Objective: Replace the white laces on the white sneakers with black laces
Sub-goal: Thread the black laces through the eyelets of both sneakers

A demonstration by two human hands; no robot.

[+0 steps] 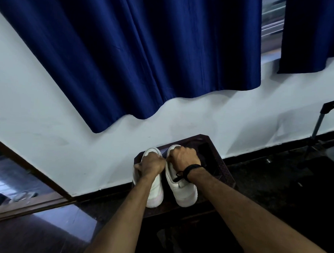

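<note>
Left hand point(153, 162) grips left sneaker point(155, 190), fingers curled on it; right hand point(184, 157) likewise clamps right sneaker point(181, 189). Both sit mid small dark table point(223, 166), w/ toes toward far edge.

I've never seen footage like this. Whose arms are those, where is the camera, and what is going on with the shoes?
There is no machine here: a person wears a camera on the head, so the single picture looks down along their own arms. Two white sneakers stand side by side on a small dark table against the wall, below a blue curtain. The left hand grips the left sneaker, and the right hand, a black band at its wrist, grips the right sneaker. The hands hide the laces.
</note>
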